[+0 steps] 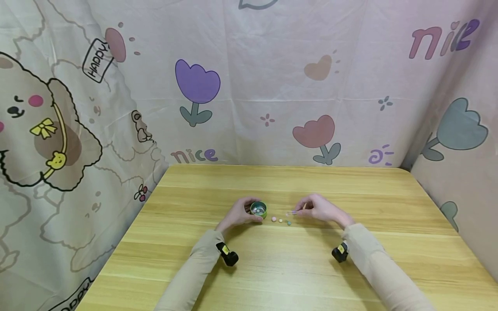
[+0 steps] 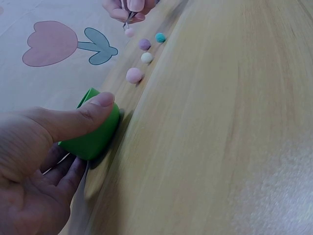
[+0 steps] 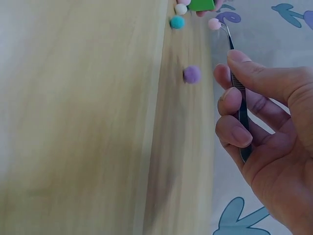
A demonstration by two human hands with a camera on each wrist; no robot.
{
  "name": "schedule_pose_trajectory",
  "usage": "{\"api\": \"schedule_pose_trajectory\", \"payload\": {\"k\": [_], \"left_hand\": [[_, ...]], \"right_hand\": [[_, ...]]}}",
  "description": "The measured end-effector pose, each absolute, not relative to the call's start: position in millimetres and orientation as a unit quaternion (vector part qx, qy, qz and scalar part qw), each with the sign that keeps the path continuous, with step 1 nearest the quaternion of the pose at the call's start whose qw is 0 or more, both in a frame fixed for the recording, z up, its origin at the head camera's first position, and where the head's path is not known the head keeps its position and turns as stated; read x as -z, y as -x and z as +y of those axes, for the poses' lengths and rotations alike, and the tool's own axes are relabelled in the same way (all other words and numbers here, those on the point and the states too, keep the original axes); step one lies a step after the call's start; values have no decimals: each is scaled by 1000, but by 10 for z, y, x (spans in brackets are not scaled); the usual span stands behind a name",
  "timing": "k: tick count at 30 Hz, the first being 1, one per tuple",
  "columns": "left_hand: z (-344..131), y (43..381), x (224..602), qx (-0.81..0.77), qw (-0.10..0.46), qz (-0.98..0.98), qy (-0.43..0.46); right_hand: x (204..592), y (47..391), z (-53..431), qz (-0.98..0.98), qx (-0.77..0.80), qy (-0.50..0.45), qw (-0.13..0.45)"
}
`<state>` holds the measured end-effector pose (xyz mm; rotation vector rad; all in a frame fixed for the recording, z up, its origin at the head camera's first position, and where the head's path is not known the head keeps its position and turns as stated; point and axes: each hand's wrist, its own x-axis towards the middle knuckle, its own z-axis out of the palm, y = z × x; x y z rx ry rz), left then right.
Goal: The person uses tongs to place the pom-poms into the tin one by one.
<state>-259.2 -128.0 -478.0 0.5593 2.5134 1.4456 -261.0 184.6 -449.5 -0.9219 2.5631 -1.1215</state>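
Note:
My left hand (image 1: 238, 213) holds a small green cup (image 2: 98, 136), thumb on one side and fingers round the other. In the head view the cup stands upright on the table, with a few small pale balls inside. My right hand (image 1: 320, 208) pinches slim dark metal tweezers (image 3: 238, 84), and their tips hold a light pink pom-pom (image 3: 214, 24). Between the hands lie a larger pink pom-pom (image 2: 133, 75), a cream pom-pom (image 2: 146, 58), a teal pom-pom (image 3: 177, 22) and a purple pom-pom (image 3: 192, 74), the purple one closest to my right hand.
Everything rests on a wood-grain table (image 1: 272, 276). Behind it and at both sides hangs a pale printed cloth (image 1: 256, 77) with tulips and cartoon figures. A black wrist camera (image 1: 229, 257) sits on the left sleeve, another wrist camera (image 1: 340, 253) on the right.

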Motion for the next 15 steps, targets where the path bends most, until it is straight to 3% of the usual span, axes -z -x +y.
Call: {"api": "schedule_pose_trajectory", "payload": {"k": [15], "left_hand": [[-1282, 2588, 4785, -487, 91, 849, -186]], "right_hand": [[4438, 2682, 1619, 858, 389, 324, 89]]}}
